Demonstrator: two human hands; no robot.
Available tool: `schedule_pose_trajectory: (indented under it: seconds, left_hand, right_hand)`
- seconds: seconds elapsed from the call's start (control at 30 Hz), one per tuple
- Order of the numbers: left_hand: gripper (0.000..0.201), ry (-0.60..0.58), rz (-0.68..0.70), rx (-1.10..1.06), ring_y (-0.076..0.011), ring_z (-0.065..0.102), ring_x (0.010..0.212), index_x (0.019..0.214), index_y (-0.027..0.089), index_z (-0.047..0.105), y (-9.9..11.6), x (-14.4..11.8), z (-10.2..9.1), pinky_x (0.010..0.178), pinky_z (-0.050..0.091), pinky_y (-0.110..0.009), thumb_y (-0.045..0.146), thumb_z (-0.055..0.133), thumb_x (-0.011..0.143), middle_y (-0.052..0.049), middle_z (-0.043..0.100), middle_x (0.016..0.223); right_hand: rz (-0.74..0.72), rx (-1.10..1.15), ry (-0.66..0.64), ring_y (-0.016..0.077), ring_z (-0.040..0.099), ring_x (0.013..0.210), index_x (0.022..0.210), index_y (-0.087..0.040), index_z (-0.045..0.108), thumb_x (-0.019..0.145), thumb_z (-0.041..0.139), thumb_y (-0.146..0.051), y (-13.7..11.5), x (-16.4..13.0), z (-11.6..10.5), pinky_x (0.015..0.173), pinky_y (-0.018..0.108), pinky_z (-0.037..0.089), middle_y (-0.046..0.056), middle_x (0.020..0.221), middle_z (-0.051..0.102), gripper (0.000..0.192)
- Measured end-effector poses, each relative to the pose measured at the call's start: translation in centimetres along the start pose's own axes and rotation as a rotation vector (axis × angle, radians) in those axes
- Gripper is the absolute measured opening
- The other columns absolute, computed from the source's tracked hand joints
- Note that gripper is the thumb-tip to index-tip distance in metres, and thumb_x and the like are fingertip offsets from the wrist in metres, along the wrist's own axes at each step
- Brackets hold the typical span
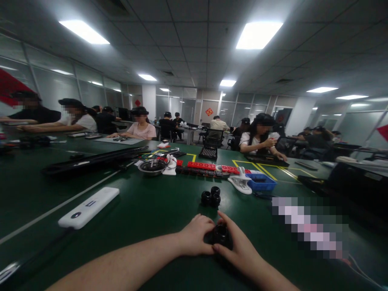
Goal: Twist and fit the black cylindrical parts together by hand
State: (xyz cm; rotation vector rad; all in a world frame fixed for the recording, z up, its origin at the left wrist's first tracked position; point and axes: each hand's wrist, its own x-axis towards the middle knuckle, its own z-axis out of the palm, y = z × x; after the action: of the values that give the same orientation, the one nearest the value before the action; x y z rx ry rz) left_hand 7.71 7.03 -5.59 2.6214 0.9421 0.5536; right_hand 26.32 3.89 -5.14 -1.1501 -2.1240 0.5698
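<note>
A: Starting at the left of the bench, what's there?

B: A white remote-like bar, well clear of the hands. Then the left hand and right hand, both curled round a small black ring part at the near edge.

A: Any risk?

B: I'd judge the part could slip off that near edge if the grip loosens. Three more black rings sit just beyond; a careless push forward might scatter them.

A: Room to move?

B: Open green surface to the left; to the right a blue tray and a white clip crowd it.
</note>
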Motion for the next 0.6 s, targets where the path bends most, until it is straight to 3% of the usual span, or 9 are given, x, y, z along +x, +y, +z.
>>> schedule_pose_trajectory:
  seconds: [0.2, 0.4, 0.5, 0.6]
  left_hand:
    - [0.037, 0.022, 0.003, -0.041, -0.0230, 0.049, 0.099, 0.098, 0.021, 0.057, -0.09, -0.03, 0.19, 0.095, 0.029, -0.037, 0.033, 0.068, 0.065, -0.002, 0.056, 0.103]
    - [0.037, 0.023, 0.018, -0.026, -0.0240, 0.049, 0.097, 0.096, 0.018, 0.057, -0.28, 0.07, 0.11, 0.093, 0.032, -0.037, 0.039, 0.067, 0.067, -0.005, 0.056, 0.104]
    - [0.037, 0.027, 0.026, -0.013, -0.0240, 0.049, 0.097, 0.096, 0.018, 0.057, -0.19, 0.02, 0.05, 0.093, 0.031, -0.037, 0.044, 0.063, 0.070, -0.006, 0.056, 0.103]
    - [0.035, 0.036, 0.034, -0.009, -0.0229, 0.049, 0.097, 0.096, 0.019, 0.057, -0.07, -0.07, 0.12, 0.090, 0.034, -0.034, 0.042, 0.062, 0.071, -0.004, 0.056, 0.102]
  right_hand:
    - [-0.055, -0.023, 0.031, 0.0223, 0.050, 0.108, 0.127, -0.018, 0.034, 0.072, 0.053, -0.016, -0.09, -0.11, 0.11, 0.095, 0.041, 0.038, 0.010, 0.115, 0.053, 0.058]
    - [-0.074, 0.000, -0.020, 0.0250, 0.044, 0.116, 0.134, -0.019, 0.022, 0.070, 0.059, -0.020, -0.13, -0.08, -0.17, 0.098, 0.045, 0.034, 0.013, 0.125, 0.046, 0.073]
    - [-0.076, -0.018, 0.027, 0.0268, 0.046, 0.112, 0.132, -0.017, 0.026, 0.069, 0.062, -0.026, -0.12, 0.00, -0.18, 0.094, 0.045, 0.037, 0.014, 0.122, 0.047, 0.073]
    - [-0.065, -0.048, 0.076, 0.0255, 0.052, 0.103, 0.125, -0.016, 0.034, 0.070, 0.059, -0.023, -0.19, 0.06, -0.15, 0.089, 0.043, 0.042, 0.012, 0.111, 0.052, 0.061]
